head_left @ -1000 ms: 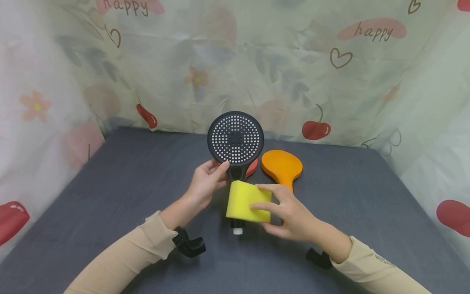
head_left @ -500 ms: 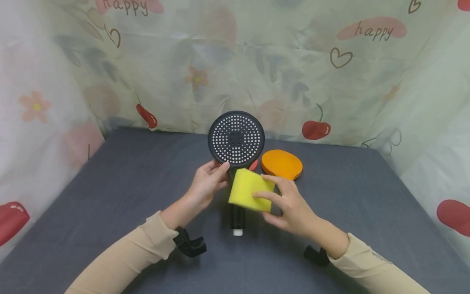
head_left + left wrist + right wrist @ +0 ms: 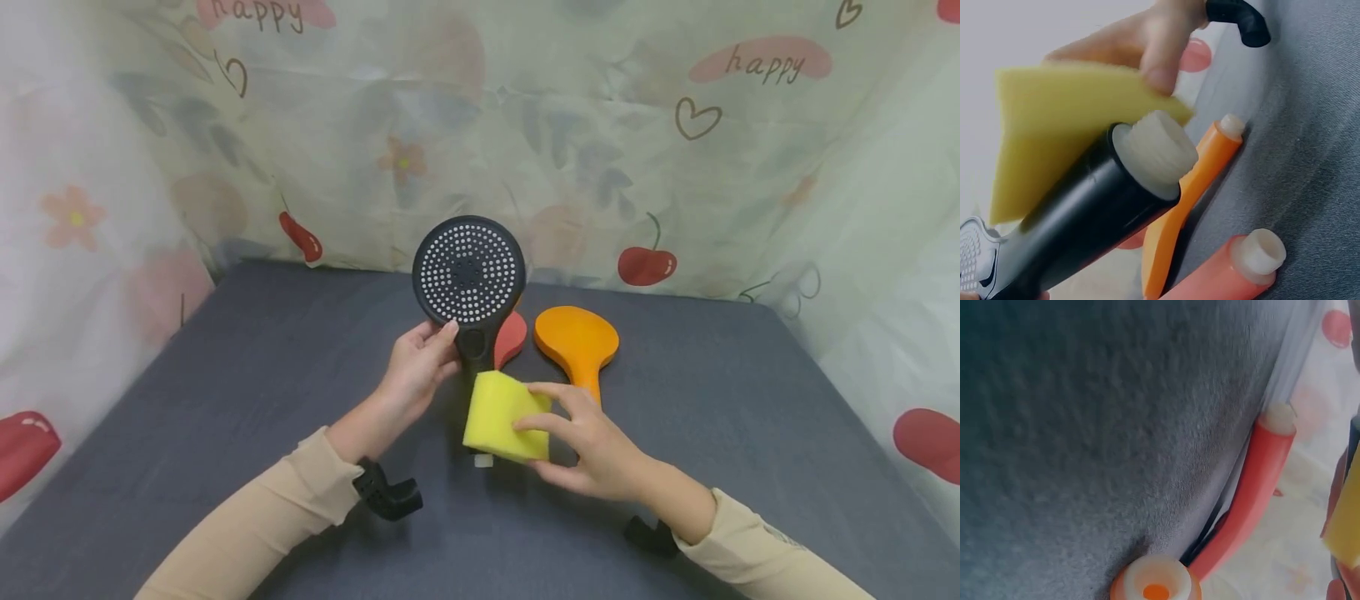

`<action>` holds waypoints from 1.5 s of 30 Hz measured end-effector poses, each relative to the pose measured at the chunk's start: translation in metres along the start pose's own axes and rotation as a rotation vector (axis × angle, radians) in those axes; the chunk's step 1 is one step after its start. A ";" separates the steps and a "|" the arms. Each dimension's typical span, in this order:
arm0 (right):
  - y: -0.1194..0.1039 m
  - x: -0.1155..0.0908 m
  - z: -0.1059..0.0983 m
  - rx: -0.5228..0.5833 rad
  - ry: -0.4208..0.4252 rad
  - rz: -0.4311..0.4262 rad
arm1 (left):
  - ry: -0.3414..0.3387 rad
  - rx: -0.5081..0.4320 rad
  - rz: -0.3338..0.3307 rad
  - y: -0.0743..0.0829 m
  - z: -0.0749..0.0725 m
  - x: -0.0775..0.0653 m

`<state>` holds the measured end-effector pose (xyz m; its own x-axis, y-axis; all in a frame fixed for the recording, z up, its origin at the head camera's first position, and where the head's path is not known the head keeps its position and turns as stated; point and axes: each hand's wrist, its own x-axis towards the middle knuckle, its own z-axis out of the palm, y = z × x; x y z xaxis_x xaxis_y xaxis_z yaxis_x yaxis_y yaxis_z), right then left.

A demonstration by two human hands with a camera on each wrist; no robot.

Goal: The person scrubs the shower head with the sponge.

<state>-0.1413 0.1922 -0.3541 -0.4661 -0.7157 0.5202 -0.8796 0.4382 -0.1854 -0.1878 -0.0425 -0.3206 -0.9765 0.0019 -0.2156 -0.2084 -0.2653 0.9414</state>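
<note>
A black shower head [image 3: 468, 271], its dotted spray face toward the head camera, is held up over the table by my left hand [image 3: 416, 371], which grips it just below the round face with the thumb in front. My right hand [image 3: 588, 442] pinches a yellow sponge [image 3: 498, 417] between thumb and fingers. The sponge lies against the black handle [image 3: 1091, 212] and hides most of it in the head view. A white threaded end [image 3: 1157, 150] sticks out below. In the right wrist view only part of the sponge [image 3: 1344, 512] shows at the right edge.
Behind the black one, a red shower head [image 3: 511, 337] lies on the dark grey table [image 3: 285, 350], partly hidden. To its right is an orange shower head [image 3: 576, 337], its handle partly behind my right hand. A printed curtain [image 3: 337, 167] hangs around the back and sides.
The sponge went up along the black handle and came back down with my right hand. My left hand has shifted the shower head slightly left and up, tilting it and uncovering more of the red one.
</note>
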 end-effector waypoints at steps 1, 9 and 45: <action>-0.001 -0.001 0.000 -0.001 -0.008 -0.019 | -0.001 -0.011 0.004 0.001 0.000 0.000; 0.000 0.003 0.000 0.021 0.003 0.034 | -0.030 -0.069 0.002 0.004 -0.001 0.001; 0.004 0.015 0.003 -0.032 0.167 0.035 | -0.347 -0.027 0.031 0.000 0.004 -0.010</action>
<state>-0.1526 0.1815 -0.3493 -0.4719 -0.6002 0.6458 -0.8582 0.4807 -0.1803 -0.1782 -0.0389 -0.3171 -0.9440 0.3197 -0.0819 -0.1816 -0.2958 0.9378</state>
